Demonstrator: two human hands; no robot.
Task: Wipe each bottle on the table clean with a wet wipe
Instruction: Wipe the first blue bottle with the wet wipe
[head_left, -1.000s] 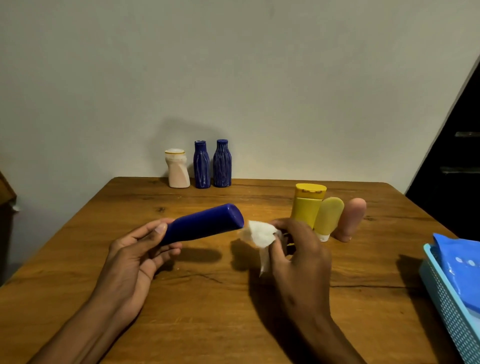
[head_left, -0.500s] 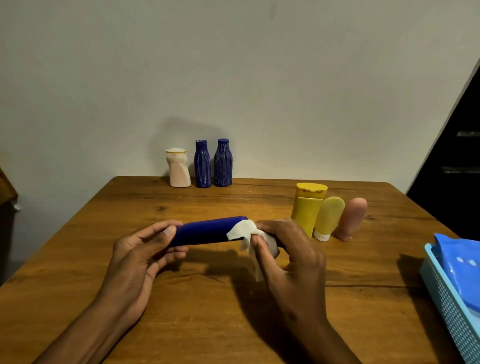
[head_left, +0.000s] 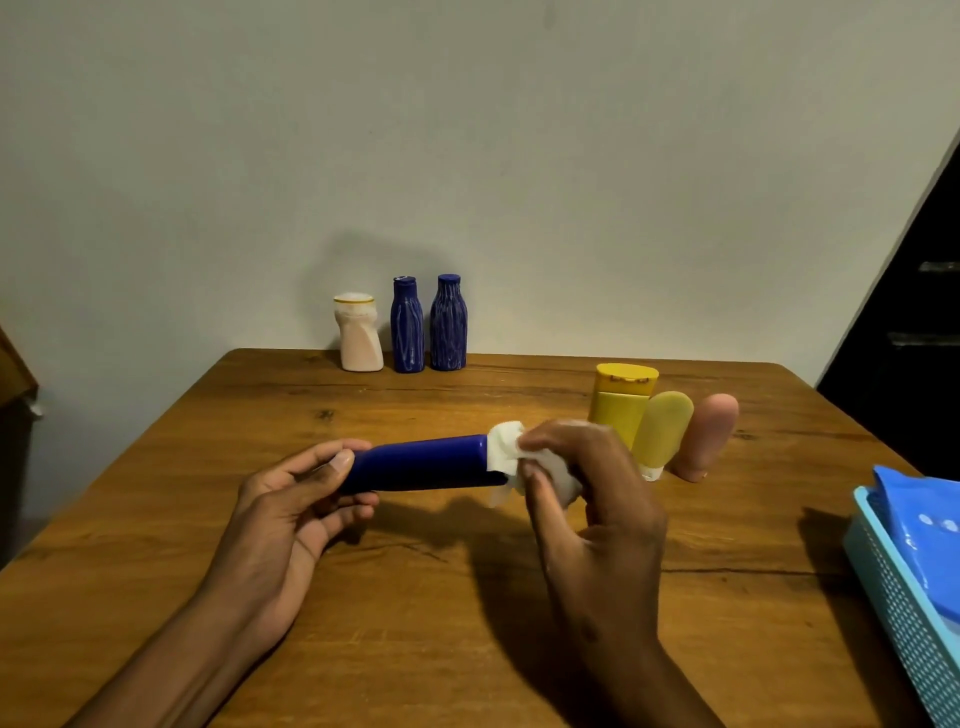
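Note:
My left hand grips one end of a dark blue bottle, held level above the wooden table. My right hand pinches a white wet wipe and presses it round the bottle's right end. At the back by the wall stand a pale pink bottle and two dark blue ribbed bottles. To the right stand a yellow bottle, a yellow tube and a pink tube.
A light blue mesh basket at the table's right edge holds a blue wipes pack. A grey wall runs behind the table. A dark opening lies at the far right.
The blue bottle has dropped from a tilt to level. My right hand has brought the wipe onto its right end and wrapped it there.

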